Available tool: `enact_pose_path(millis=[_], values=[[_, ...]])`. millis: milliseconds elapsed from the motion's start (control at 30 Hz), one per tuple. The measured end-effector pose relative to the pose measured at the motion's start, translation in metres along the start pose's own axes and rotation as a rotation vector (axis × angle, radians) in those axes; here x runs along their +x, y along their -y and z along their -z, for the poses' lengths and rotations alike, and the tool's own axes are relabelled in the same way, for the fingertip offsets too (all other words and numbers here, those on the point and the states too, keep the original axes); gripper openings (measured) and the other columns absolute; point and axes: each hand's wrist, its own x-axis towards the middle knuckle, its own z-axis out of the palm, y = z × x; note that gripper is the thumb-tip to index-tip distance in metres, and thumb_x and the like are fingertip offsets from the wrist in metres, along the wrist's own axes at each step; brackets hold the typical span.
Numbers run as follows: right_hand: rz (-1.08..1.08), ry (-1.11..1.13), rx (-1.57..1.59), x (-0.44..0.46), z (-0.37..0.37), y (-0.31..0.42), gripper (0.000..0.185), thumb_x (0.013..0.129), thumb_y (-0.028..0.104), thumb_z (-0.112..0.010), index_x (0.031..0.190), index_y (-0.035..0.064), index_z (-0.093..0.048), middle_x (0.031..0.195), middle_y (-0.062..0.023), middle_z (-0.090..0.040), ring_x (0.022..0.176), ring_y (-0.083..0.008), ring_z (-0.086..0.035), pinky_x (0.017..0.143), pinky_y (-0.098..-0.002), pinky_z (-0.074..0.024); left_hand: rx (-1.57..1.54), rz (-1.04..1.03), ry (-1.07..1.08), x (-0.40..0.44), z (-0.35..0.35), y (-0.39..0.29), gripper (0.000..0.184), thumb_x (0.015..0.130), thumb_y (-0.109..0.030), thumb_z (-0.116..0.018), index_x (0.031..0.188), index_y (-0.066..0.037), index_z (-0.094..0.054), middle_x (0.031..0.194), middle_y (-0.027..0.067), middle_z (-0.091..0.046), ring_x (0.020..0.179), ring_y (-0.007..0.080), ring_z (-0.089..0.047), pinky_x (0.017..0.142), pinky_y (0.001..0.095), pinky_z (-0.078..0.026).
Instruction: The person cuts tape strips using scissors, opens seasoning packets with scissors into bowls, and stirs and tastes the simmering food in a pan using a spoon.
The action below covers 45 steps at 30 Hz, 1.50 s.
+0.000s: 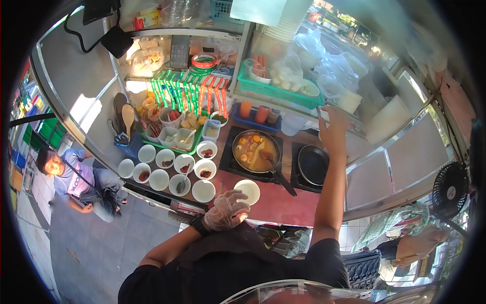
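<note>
My left hand (228, 210), in a clear plastic glove, curls at the near left side of a white bowl (248, 191). Its fingers overlap the rim, and the bowl looks bare inside. Reaching up to the right, my right hand (333, 124) is ungloved, with fingers stretched beside the end of a green basket (278, 92); I see nothing in it. Below that hand a black frying pan (313, 164) rests on a burner. To its left, a larger pan (243, 164) contains orange-red broth with pieces of food and a spatula (267, 158).
Several white bowls (203, 191) stand at the left, some with dark red paste, one with a spoon (181, 186). Behind them are a green tray (169, 147) of ingredients and wooden utensils (128, 119). A blue tray (257, 121) carries orange-filled containers. A person (76, 177) sits at the left.
</note>
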Motion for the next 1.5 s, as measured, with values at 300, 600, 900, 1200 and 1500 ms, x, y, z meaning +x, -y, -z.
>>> enact_pose_path(millis=[300, 600, 900, 1200, 1500], values=[[-0.039, 0.142, 0.562, 0.05, -0.014, 0.123, 0.027, 0.088, 0.007, -0.071, 0.115, 0.0032, -0.067, 0.112, -0.0197, -0.066, 0.106, -0.0396, -0.061, 0.094, -0.0476, -0.0486, -0.186, -0.056, 0.044, -0.026, 0.052, 0.031, 0.035, 0.084, -0.017, -0.079, 0.115, -0.014, -0.063, 0.13, 0.0124, -0.059, 0.129, 0.039, -0.053, 0.105, 0.0546, -0.046], [-0.181, -0.123, 0.135, 0.104, -0.072, 0.062, 0.033, 0.098, 0.035, -0.065, 0.118, 0.0089, -0.068, 0.106, -0.0248, -0.072, 0.101, -0.0455, -0.067, 0.092, -0.053, -0.0507, -0.181, -0.145, 0.041, -0.062, 0.092, 0.061, 0.031, 0.085, -0.013, -0.077, 0.112, -0.012, -0.062, 0.116, 0.0096, -0.064, 0.119, 0.0346, -0.061, 0.101, 0.05, -0.05], [-0.369, 0.024, 0.176, 0.128, -0.079, 0.083, 0.077, 0.086, 0.062, -0.073, 0.137, 0.0068, -0.058, 0.117, -0.0279, -0.071, 0.11, -0.0465, -0.068, 0.098, -0.0511, -0.0518, -0.258, -0.103, 0.098, -0.07, 0.099, 0.065, 0.026, 0.084, -0.012, -0.078, 0.108, -0.011, -0.067, 0.113, 0.0119, -0.066, 0.115, 0.0354, -0.062, 0.1, 0.0482, -0.051], [-0.396, 0.09, 0.048, 0.141, -0.091, 0.093, 0.094, 0.073, 0.062, -0.083, 0.139, 0.0036, -0.049, 0.122, -0.026, -0.069, 0.116, -0.0432, -0.067, 0.096, -0.0627, -0.0463, -0.238, -0.139, 0.119, -0.056, 0.085, 0.064, 0.025, 0.085, -0.013, -0.076, 0.108, -0.009, -0.067, 0.113, 0.0132, -0.067, 0.112, 0.0347, -0.064, 0.099, 0.047, -0.051], [-0.33, 0.049, -0.065, 0.139, -0.067, 0.112, 0.082, 0.074, 0.051, -0.084, 0.142, 0.0179, -0.053, 0.148, -0.0263, -0.049, 0.136, -0.0472, -0.048, 0.107, -0.0608, -0.0372, -0.194, -0.15, 0.036, -0.04, 0.068, 0.057, 0.034, 0.085, -0.008, -0.079, 0.114, -0.011, -0.061, 0.112, 0.0119, -0.066, 0.111, 0.0332, -0.065, 0.094, 0.0467, -0.053]])
